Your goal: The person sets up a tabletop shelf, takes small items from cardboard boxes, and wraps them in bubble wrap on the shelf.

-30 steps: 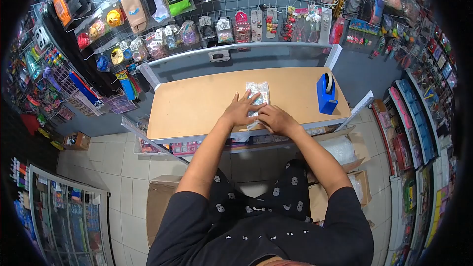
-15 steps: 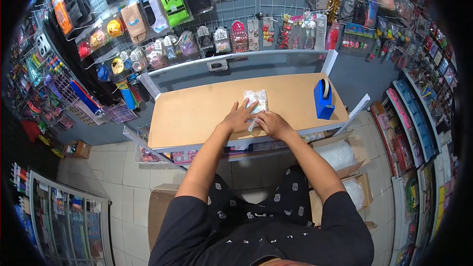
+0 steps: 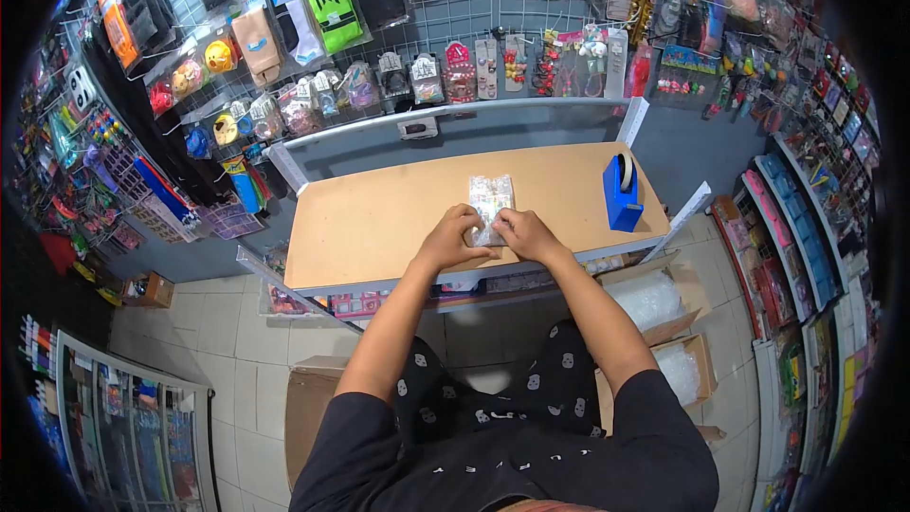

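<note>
A small, shiny packet [image 3: 491, 195] in clear, crinkled wrap lies on the wooden tabletop, with pale, coloured print showing through. At its lower left edge my left hand [image 3: 449, 239] grips it, fingers curled and thumb stretched along the near end. My right hand [image 3: 527, 235] is closed on the packet's lower right side, its thumb and forefinger pinched together over the wrap. The fingers cover part of the packet's near half.
A blue tape dispenser [image 3: 622, 199] with a roll of tape stands on the right of the table [image 3: 379, 218]. Below on the right are cardboard boxes [image 3: 697, 299] holding clear wrap. Packaged goods hang on the wire grid behind. Shelves flank both sides.
My left hand has gone from lying flat across the packet to curling at its left edge. The right hand has shifted slightly, and the near end of the wrap now lies flatter.
</note>
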The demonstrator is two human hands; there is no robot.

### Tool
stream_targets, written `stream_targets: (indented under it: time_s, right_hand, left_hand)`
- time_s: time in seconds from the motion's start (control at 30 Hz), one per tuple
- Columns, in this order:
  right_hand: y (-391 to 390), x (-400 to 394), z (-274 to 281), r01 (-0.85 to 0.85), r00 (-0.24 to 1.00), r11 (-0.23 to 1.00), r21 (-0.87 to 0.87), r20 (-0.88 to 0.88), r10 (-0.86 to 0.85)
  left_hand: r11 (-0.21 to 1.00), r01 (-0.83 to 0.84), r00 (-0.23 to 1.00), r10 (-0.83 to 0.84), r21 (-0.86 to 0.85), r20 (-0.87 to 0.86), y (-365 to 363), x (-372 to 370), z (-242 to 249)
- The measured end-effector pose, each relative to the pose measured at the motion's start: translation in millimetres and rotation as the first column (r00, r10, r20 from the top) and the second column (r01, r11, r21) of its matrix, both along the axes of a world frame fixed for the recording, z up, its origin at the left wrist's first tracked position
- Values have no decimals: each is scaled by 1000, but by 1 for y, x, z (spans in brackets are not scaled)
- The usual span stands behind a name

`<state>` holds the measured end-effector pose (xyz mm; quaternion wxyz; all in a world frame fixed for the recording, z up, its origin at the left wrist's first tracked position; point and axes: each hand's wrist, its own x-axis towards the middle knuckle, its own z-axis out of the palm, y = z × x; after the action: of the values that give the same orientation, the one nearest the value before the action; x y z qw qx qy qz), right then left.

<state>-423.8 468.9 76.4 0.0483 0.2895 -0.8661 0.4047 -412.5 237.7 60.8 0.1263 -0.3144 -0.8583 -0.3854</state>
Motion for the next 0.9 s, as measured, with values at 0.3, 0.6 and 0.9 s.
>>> stream_targets:
  time_s: [0.3,0.6,0.9]
  right_hand:
    - [18,-12,-24,-4,945,890,-455,290,153]
    - [21,-9,-50,37,983,897,-440,176,46]
    - [19,-6,-40,10,961,906,-423,255,108]
  left_hand:
    - [998,-57,993,55,12,104,1,-13,-17]
    - [999,-48,992,50,-19,115,0,-14,-19]
    - [992,-19,997,29,-125,77,0,-17,-18]
